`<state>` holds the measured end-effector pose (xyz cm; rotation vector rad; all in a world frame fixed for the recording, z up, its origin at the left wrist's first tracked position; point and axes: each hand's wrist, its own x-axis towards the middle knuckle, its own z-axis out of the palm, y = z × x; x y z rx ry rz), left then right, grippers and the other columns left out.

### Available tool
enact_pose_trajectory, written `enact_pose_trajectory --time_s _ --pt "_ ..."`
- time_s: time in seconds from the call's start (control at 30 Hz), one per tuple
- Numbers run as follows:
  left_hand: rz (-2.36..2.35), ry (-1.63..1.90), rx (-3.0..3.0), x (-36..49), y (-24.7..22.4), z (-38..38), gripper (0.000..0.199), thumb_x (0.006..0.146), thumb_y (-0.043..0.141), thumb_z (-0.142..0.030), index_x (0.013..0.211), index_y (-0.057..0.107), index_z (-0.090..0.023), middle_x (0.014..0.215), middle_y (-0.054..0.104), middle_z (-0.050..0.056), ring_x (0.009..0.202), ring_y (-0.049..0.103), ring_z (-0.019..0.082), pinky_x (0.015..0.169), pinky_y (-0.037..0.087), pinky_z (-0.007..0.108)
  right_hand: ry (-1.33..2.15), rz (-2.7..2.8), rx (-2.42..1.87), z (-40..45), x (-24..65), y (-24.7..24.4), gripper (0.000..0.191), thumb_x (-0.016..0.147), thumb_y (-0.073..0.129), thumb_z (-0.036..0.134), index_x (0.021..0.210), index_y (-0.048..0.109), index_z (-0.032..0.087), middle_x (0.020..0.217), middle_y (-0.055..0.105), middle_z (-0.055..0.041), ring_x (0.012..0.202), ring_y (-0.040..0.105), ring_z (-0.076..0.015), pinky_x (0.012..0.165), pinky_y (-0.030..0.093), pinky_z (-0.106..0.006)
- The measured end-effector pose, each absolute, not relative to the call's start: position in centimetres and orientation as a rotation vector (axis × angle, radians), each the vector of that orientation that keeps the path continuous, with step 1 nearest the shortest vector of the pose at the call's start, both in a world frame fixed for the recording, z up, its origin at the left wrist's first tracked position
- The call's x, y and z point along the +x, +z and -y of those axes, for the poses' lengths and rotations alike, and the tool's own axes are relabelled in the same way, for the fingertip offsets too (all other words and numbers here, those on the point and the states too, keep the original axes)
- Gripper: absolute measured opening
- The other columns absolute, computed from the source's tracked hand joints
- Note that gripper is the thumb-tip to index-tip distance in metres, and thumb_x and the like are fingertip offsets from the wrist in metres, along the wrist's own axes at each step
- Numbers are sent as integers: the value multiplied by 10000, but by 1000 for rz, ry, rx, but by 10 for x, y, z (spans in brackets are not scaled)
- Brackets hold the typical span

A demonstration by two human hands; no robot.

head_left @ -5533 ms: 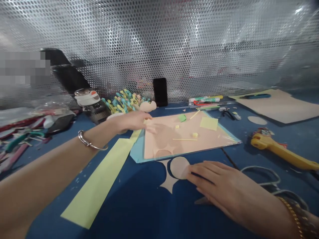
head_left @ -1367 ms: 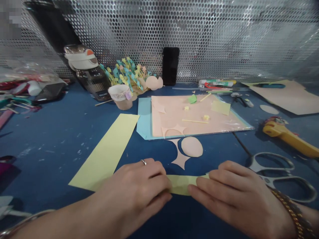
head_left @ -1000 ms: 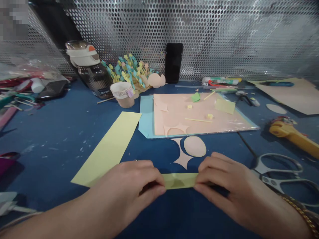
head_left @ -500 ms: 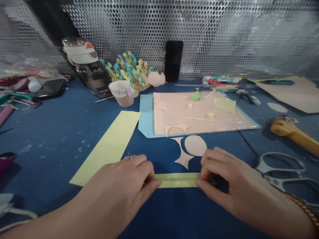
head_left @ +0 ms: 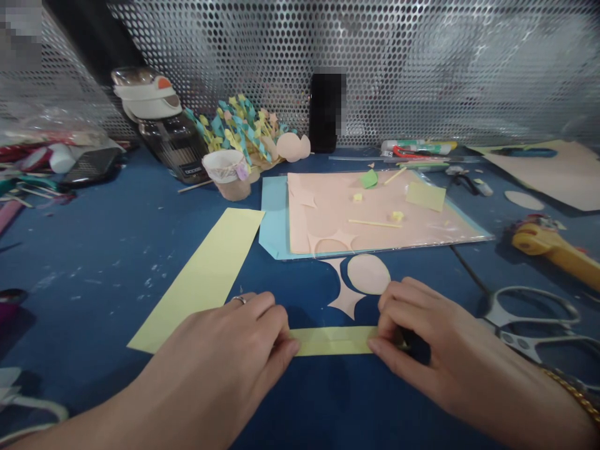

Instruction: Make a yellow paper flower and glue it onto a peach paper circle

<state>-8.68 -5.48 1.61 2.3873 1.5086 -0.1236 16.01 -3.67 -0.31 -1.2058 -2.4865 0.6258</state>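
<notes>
Head: two hands (head_left: pixel 210 356) (head_left: pixel 422 331) on one strip (head_left: pixel 334 341)

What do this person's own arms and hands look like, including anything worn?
The left hand is ungloved, with a slim silvery ring. The right hand is ungloved too, with a golden chain bracelet at the wrist. No sleeves show.

1. Passable in front of the paper strip (head_left: pixel 335 340), across bare table (head_left: pixel 337 400) between the forearms.
2. Hemmed at table level beyond it by a paper disc (head_left: pixel 369 274) and scrap (head_left: pixel 345 299).
3. Blocked beside the right hand (head_left: pixel 424 337) by scissors (head_left: pixel 519 342), farther out by a yellow cutter (head_left: pixel 548 247).
4. Passable left of the long yellow paper (head_left: pixel 199 278), short of the bottle (head_left: pixel 171 147) and cup (head_left: pixel 229 178).
5. Walled off at the back by perforated metal (head_left: pixel 398 56).
</notes>
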Motion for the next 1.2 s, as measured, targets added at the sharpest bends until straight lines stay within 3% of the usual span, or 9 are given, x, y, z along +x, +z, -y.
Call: enact_pose_trajectory --time_s 0.37,0.6,0.9,1.0,1.1,1.2 --pt "-1503 -237 2383 -84 18 55 251 918 355 -264 754 532 -197 756 531 31 654 541 213 529 333 301 618 2511 -1211 36 158 -1 184 827 523 127 667 454 186 711 477 22 700 430 -131 659 343 -295" --pt "-1559 -281 2359 -86 21 52 210 889 422 -298 726 512 -201 723 532 21 622 532 202 483 268 279 621 2520 -1214 34 159 -3 180 816 532 123 669 450 187 717 475 25 703 433 -130 657 335 -298" --pt "-1558 -297 2233 -95 28 50 147 874 424 -288 784 515 -214 741 553 -1 591 522 175 522 311 293 609 2545 -1208 35 160 -3 180 814 532 142 664 447 194 718 484 24 703 439 -138 660 336 -307" --pt "-1557 -216 2215 -99 27 49 110 866 456 -271 920 538 -221 811 571 2 644 539 167 565 355 291 598 2541 -1223 35 160 -3 162 803 530 138 677 448 200 715 489 24 692 442 -141 648 340 -309" --pt "-1304 -88 2381 -103 21 48 484 859 427 -121 1271 405 -373 985 549 -10 810 545 155 674 390 268 594 2540 -1239 33 161 -3 115 789 555 141 754 473 214 767 515 22 717 458 -150 654 352 -316" --pt "-1118 -143 2483 -102 16 49 847 755 384 47 1350 234 -536 907 507 -38 705 511 116 612 365 228 614 2557 -1203 32 162 -3 141 802 564 147 878 513 255 868 553 28 803 489 -165 721 369 -344"
